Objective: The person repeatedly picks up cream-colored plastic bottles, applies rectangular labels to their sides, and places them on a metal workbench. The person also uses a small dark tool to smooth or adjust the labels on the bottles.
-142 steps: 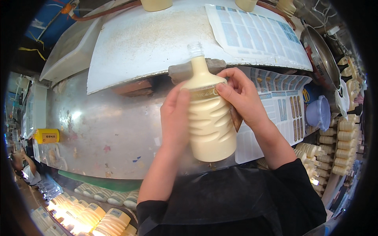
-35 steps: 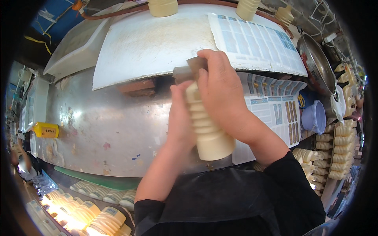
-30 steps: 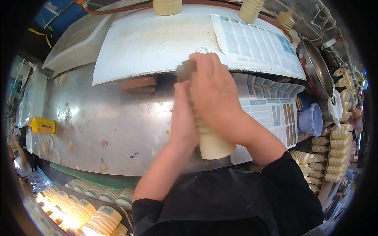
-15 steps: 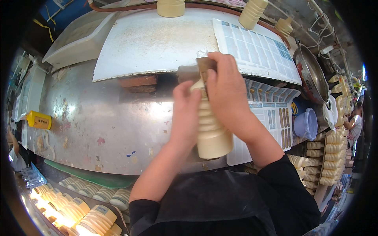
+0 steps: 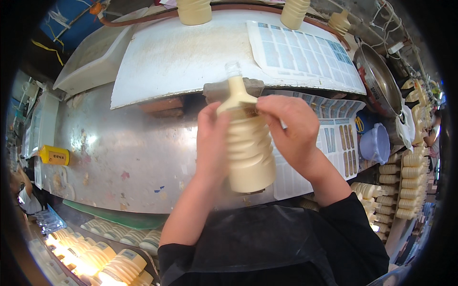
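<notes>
A cream bottle (image 5: pixel 251 171) with a ribbed body and a clear threaded mouth lies tilted in front of me, its neck pointing away. My left hand (image 5: pixel 212 143) is wrapped along the bottle's left side, somewhat blurred. At the shoulder, my right hand (image 5: pixel 296 125) pinches the right end of a small brown label (image 5: pixel 249 110); how much of it sticks to the bottle I cannot tell. Behind the neck sits a grey-brown block (image 5: pixel 254 87). A sheet with brown and blue stickers (image 5: pixel 338 143) lies beneath and beside my right forearm.
A white board (image 5: pixel 176 57) carries another sticker sheet (image 5: pixel 296 50) and cream bottles (image 5: pixel 194 12). On the metal table (image 5: pixel 119 148) is a yellow container (image 5: pixel 54 155). To the right are a pan (image 5: pixel 379 78), a lilac bucket (image 5: pixel 375 144) and stacked bottles (image 5: pixel 411 183); more bottles (image 5: pixel 123 264) stand lower left.
My right hand has come down from the neck to the shoulder's right side. The brown label, earlier along the neck, now lies across the shoulder. The bottle has shifted slightly left.
</notes>
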Demonstrator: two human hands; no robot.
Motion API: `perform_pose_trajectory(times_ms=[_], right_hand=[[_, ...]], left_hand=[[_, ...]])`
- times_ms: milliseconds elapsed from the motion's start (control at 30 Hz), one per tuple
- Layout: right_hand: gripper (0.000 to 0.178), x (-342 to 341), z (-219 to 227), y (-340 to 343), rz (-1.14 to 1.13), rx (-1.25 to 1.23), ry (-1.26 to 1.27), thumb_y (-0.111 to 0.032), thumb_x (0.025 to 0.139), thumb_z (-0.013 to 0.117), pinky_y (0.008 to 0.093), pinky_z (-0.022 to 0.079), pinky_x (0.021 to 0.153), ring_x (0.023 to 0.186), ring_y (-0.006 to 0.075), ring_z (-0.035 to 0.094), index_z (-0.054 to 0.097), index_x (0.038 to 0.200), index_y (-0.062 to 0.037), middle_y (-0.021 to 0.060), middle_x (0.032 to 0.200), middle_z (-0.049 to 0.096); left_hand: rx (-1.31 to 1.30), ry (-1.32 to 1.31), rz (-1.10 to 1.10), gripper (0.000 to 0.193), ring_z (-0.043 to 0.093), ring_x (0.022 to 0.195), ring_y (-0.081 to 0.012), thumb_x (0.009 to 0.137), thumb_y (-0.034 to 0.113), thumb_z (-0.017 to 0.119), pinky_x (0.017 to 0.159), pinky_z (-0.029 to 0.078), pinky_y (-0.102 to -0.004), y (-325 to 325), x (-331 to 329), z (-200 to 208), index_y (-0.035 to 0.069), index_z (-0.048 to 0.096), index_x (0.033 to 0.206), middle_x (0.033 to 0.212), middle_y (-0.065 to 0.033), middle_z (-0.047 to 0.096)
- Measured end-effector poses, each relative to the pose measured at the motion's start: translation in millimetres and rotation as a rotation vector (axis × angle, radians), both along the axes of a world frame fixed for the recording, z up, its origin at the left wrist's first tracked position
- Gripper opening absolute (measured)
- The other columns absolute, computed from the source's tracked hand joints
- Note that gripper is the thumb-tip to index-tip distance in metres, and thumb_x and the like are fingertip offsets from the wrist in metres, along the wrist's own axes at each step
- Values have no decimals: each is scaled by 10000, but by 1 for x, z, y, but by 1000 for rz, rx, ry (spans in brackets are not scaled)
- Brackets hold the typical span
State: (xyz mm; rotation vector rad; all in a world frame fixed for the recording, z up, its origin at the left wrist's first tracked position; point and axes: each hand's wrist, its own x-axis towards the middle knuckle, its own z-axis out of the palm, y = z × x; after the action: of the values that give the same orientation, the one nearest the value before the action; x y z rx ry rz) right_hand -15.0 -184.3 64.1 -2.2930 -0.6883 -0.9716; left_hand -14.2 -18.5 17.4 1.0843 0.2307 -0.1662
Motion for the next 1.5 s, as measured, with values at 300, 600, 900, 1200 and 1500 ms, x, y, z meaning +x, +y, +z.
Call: perform_pose_trajectory(times_ms=[300,600,900,1200,1500], right_hand=[[229,-1,11,36,170,-176,-99,-92,731,686,350,507,694,801,218,664,708,957,-57,40,882,663],[267,-5,14,56,127,-401,-23,-74,683,663,327,529,727,851,191,686,681,949,-56,45,917,656],[142,4,29,53,164,226,485,-29,869,649,315,549,778,872,195,695,643,1011,-30,77,942,683],[338,35,4,49,-7,318,515,-60,946,537,464,467,982,1155,411,588,486,1279,-23,238,1237,593],[394,43,-48,-22,-5,549,482,-95,957,556,414,436,1068,1223,351,579,483,1330,7,188,1291,597]], left_hand=[[-282,65,37,446,614,1179,-219,1134,361,327,1032,491,-384,10,0,-10,45,517,1384,1305,-105,627],[-631,31,-61,569,571,1266,-276,1132,455,253,1105,440,-424,15,-4,-19,38,508,1425,1356,-145,602],[-548,153,42,687,567,1266,-266,1089,585,299,1112,426,-426,19,-3,-10,23,500,1429,1350,-125,608],[7,-5,3,459,580,1178,-182,1072,426,522,1046,474,-364,5,-2,1,33,511,1308,1253,-70,609],[-103,-19,8,304,608,1106,-159,1071,154,533,965,507,-312,10,0,-13,28,531,1348,1266,-89,605]])
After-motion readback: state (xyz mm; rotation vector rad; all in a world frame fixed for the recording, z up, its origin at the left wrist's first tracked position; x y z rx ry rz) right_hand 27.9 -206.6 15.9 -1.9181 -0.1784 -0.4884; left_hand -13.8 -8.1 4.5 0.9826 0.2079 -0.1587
